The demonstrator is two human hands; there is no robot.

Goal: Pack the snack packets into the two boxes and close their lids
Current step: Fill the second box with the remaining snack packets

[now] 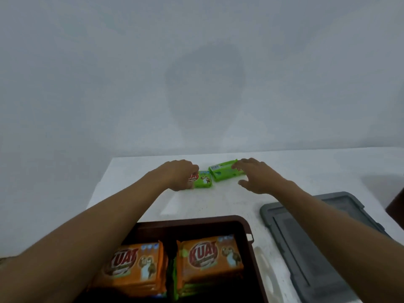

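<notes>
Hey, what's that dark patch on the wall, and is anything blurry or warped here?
In the head view, the patch is a soft shadow on the wall, likely the person's own; lighting is flat, no glare. Head view too: the orange packets and green packets look soft, and the forearms stretch toward the corners, wide-lens distortion.

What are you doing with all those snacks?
A person is packing snacks. Far on the table, the left hand grips the left green packet and the right hand touches the right green packet. The brown box nearby already holds orange packets. A grey lid lies beside it.
</notes>
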